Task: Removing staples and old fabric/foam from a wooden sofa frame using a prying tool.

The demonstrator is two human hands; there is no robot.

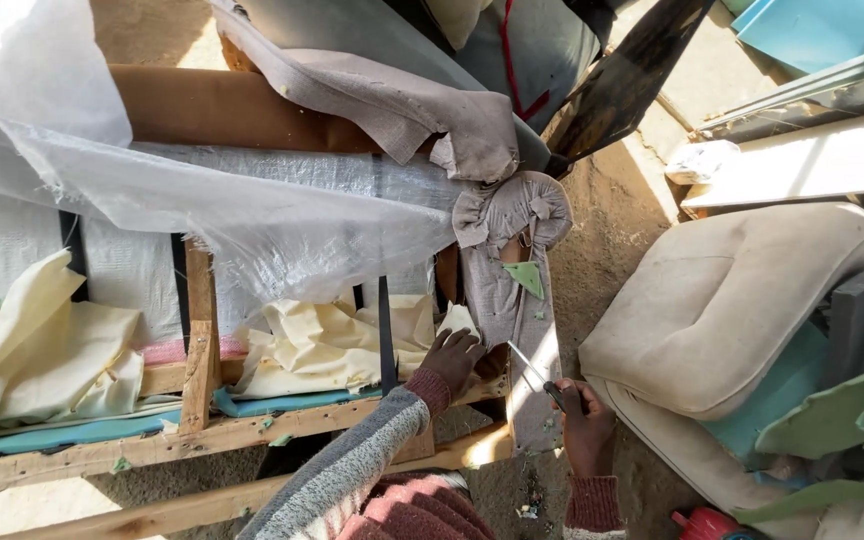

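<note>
Grey fabric hangs over the wooden frame. Left hand presses the foam, fingers curled; right hand grips a thin tool.

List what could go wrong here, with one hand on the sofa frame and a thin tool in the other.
1. The left hand rests close to the pointed metal tool held by the right hand; a slip could jab the fingers.
2. The grey fabric strip hangs loose by the tool tip and might tear or snag.
3. The rough wooden frame could splinter bare hands.
</note>
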